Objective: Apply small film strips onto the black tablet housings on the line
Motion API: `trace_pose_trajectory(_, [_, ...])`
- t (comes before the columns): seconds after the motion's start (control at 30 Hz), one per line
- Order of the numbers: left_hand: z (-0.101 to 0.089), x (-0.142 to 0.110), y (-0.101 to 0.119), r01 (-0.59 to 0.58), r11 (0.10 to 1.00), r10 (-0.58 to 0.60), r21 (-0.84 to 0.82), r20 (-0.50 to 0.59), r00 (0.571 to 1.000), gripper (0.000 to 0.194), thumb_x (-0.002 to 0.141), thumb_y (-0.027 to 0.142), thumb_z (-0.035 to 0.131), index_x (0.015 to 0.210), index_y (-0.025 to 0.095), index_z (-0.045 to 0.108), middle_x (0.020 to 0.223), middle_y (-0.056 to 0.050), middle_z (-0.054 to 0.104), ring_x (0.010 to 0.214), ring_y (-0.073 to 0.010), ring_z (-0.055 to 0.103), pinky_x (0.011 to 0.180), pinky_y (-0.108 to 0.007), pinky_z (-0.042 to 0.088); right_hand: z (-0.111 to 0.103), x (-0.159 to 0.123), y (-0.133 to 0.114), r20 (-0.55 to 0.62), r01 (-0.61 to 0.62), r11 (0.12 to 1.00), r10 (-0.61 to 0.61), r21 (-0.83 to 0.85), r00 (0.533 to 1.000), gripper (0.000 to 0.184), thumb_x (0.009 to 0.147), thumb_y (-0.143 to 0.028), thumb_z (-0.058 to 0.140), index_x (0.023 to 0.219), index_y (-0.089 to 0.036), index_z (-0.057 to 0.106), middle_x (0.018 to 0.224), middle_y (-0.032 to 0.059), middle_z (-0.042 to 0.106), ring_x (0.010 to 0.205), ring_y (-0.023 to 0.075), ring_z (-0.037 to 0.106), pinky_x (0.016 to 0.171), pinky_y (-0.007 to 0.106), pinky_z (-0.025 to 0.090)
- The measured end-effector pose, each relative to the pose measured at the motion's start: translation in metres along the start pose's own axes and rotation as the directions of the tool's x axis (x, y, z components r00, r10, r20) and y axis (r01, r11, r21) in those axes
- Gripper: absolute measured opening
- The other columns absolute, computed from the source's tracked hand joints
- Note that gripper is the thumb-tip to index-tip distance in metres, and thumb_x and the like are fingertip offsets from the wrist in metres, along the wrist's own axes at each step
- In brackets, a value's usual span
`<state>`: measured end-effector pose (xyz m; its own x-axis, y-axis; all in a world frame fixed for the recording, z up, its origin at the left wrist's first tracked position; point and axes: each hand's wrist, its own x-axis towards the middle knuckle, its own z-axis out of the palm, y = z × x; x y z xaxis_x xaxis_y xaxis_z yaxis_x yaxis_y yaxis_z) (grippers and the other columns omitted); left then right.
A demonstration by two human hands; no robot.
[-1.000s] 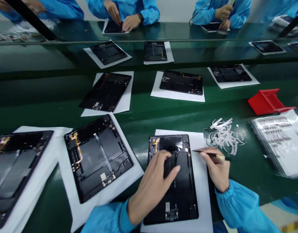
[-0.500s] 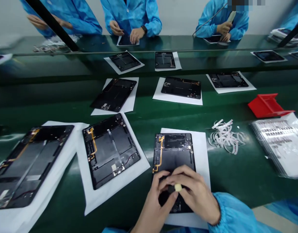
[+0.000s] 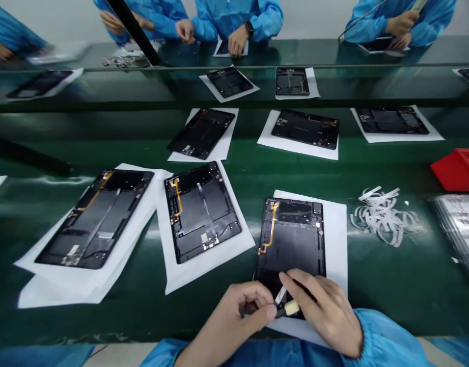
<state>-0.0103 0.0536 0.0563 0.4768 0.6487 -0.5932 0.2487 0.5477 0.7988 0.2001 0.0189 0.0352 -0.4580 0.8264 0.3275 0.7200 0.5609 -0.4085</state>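
Low over the near end of an opened black tablet housing (image 3: 295,239), my left hand (image 3: 245,311) pinches a small black part (image 3: 280,312) between thumb and fingers. A short white strip (image 3: 280,294) slants up from that part to the fingertips of my right hand (image 3: 322,306), which are closed at its upper end. Beside the black part, where my right thumb would be, a cream-coloured piece (image 3: 291,307) shows; whether it is worn or held I cannot tell. The housing lies on white paper (image 3: 336,244), and an orange flex cable (image 3: 272,229) runs along its left side.
Two more opened housings (image 3: 203,214) lie on paper to the left. Curled white strips (image 3: 383,216) are heaped at right, near clear plastic trays (image 3: 461,224) and a red bin (image 3: 458,168). Several housings (image 3: 306,130) stand farther back. Co-workers in blue sleeves (image 3: 270,23) sit opposite.
The view has swung left, so things sit farther right. My hands have drawn slightly apart over the housing's near end, and the white strip now shows between them.
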Motion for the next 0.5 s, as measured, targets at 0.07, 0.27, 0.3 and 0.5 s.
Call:
trace_pose_trajectory(0.07, [0.003,0.007,0.001,-0.033,0.999,0.034,-0.016,0.029,0.999,0.033,0.082,0.046,0.067,0.074,0.015,0.061,0.064,0.000,0.057,0.058,-0.0107,0.049,0.055,-0.021,0.041,-0.010,-0.008,-0.001,0.004,-0.059,0.998,0.060,-0.010,0.998,0.044,0.097,-0.012,0.030,0.128,-0.015,0.061,0.109,0.0115,0.070,0.084,0.0188,0.070,0.070,0.028,0.057])
trace_pose_trajectory(0.27, [0.028,0.019,0.007,-0.252,0.957,0.250,0.145,0.034,0.968,0.024,0.090,0.037,0.060,0.083,0.017,0.071,0.073,-0.004,0.066,0.067,-0.0155,0.058,0.063,-0.024,0.046,-0.041,-0.011,-0.010,-0.008,-0.110,0.993,0.110,-0.043,0.994,0.044,0.098,-0.013,0.026,0.111,-0.015,0.068,0.087,0.0075,0.074,0.064,0.0158,0.070,0.059,0.024,0.057])
trace_pose_trajectory(0.3, [0.032,0.020,0.009,-0.315,0.923,0.315,0.223,0.034,0.948,0.023,0.092,0.034,0.057,0.084,0.018,0.072,0.076,-0.005,0.067,0.070,-0.0164,0.060,0.065,-0.024,0.047,-0.045,-0.010,-0.011,-0.002,-0.098,0.993,0.098,-0.064,0.995,0.048,0.098,-0.011,0.022,0.108,-0.014,0.069,0.086,0.0081,0.074,0.064,0.0159,0.070,0.059,0.024,0.057])
trace_pose_trajectory(0.5, [0.039,0.019,0.014,-0.598,0.587,0.626,0.545,0.163,0.763,0.030,0.098,0.017,0.042,0.094,0.020,0.071,0.081,-0.007,0.069,0.074,-0.0188,0.063,0.071,-0.028,0.052,-0.056,-0.005,-0.016,0.086,0.016,0.955,0.010,-0.297,0.996,0.051,0.096,-0.008,0.018,0.108,-0.006,0.068,0.082,0.0121,0.074,0.059,0.0187,0.069,0.054,0.026,0.057])
